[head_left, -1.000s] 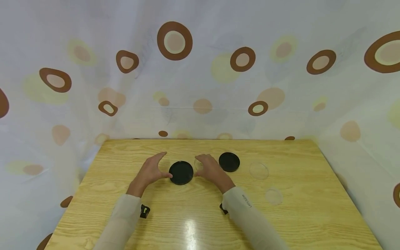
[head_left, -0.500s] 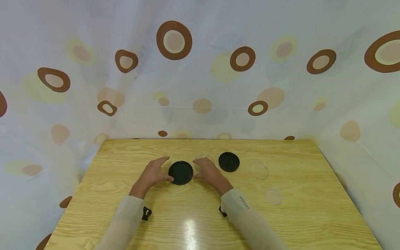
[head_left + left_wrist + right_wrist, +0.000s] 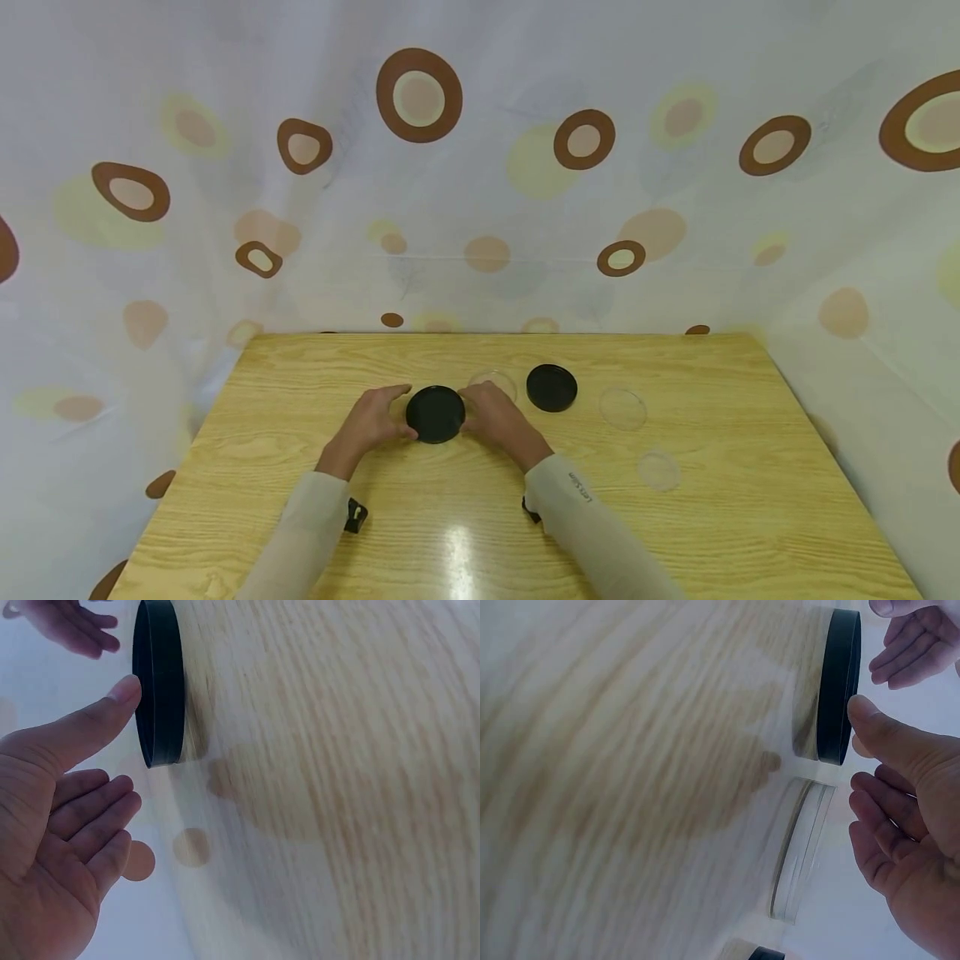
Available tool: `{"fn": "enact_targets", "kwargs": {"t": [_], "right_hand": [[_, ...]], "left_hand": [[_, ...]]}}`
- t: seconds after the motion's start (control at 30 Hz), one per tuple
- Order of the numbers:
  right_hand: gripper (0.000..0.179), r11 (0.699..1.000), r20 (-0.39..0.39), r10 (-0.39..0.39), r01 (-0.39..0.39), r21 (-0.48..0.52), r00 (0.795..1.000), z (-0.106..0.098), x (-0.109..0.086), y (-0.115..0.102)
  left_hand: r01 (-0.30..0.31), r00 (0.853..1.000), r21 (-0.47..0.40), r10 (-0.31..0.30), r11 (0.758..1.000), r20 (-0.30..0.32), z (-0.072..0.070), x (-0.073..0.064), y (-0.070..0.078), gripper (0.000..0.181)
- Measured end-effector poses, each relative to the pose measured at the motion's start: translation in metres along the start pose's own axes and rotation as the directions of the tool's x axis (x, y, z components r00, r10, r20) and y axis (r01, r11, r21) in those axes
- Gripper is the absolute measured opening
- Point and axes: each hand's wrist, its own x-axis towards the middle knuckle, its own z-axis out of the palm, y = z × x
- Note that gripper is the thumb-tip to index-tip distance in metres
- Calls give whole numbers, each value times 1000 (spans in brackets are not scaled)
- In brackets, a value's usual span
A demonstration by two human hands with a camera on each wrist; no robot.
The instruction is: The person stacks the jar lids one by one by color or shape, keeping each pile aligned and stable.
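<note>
Round black lid [image 3: 435, 413], flat on desk [image 3: 750, 517] w/ bare wood around it. Left hand [image 3: 371, 421] & right hand [image 3: 491, 417] relaxed, thumbs touching its rim.

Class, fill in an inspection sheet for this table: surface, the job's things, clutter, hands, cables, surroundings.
Surface: light wooden table, glare spot near the front edge.
Job's things: round black lid flat between both hands.
Clutter: second round black lid; three clear round dishes, one just behind the right hand.
Hands: left hand and right hand open, thumbs at the lid's rim.
Cables: nothing seen.
Surroundings: white curtain with brown rings.
</note>
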Motion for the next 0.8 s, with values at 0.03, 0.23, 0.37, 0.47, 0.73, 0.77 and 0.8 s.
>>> {"fn": "enact_targets", "kwargs": {"t": [0.03, 0.23, 0.37, 0.47, 0.73, 0.77, 0.8], "right_hand": [[51, 1000, -8, -4, 4, 0, 1000, 1, 0, 0], [46, 999, -40, -34, 33, -18, 999, 6, 1, 0], [46, 1000, -32, -16, 15, -22, 999, 6, 0, -3], [49, 1000, -30, 2, -2, -13, 1000, 7, -1, -5], [49, 999, -36, 25, -26, -20, 999, 9, 1, -6], [47, 999, -39, 26, -27, -21, 999, 9, 1, -6], [46, 999, -41, 26, -27, -24, 999, 10, 2, -6]], "left_hand": [[1, 1000, 2, -1, 1000, 0, 1, 0, 0, 79], [5, 1000, 15, -5, 1000, 9, 3, 0, 0, 76], [10, 1000, 16, -10, 1000, 14, 6, -1, -1, 74], [11, 1000, 9, -11, 1000, 8, 7, -1, -1, 74], [-19, 1000, 18, 19, 1000, -12, 11, -1, -5, 69], [-20, 1000, 16, 21, 1000, -16, 11, -1, -5, 68], [-22, 1000, 15, 22, 1000, -21, 11, -1, -4, 68]]}}
